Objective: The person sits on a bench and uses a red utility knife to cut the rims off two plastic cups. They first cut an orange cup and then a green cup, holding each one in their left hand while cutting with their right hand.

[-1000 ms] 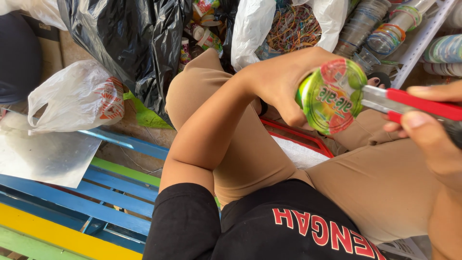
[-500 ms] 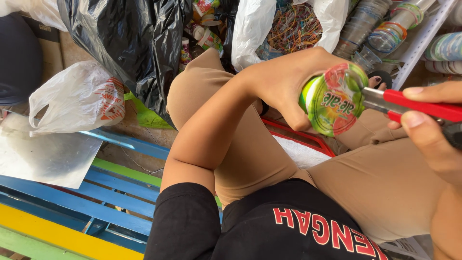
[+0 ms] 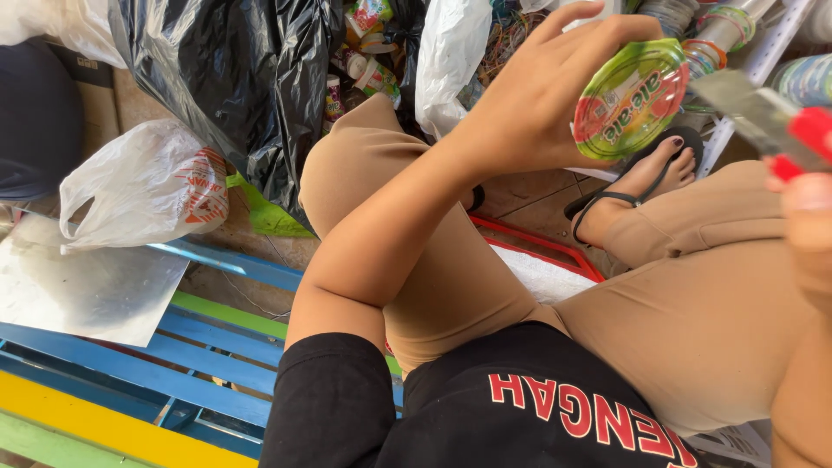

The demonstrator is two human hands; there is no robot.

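Item: sealed plastic cup [image 3: 631, 98], held up at the top right with its foil lid, green, red and yellow, turned toward the camera; the cup body behind the lid is hidden.

Left hand [image 3: 537, 104]: curled round the cup from the left, fingers over its top edge, thumb side hidden behind the lid.

Right hand [image 3: 806, 225]: cut off by the right edge and blurred; only a thumb and part of the palm show, closed about the red handle of a cutter [image 3: 767, 121]. The grey blade points at the cup and stops just short of the lid; its tip is too smeared to make out.

Below: tan trousers [image 3: 693, 295] on both knees, black shirt with red letters [image 3: 520, 416], one foot in a black sandal [image 3: 646, 178] on the floor.

Between the knees: a red-rimmed tray [image 3: 555, 247], mostly covered by the legs.

Left: painted slat bench [image 3: 130, 381] in blue, green and yellow, bearing a metal sheet [image 3: 82, 290]; a white plastic bag [image 3: 147, 186] beside it.

Top: black rubbish bag [image 3: 243, 78] and a second white bag [image 3: 451, 61], cups between them partly buried.
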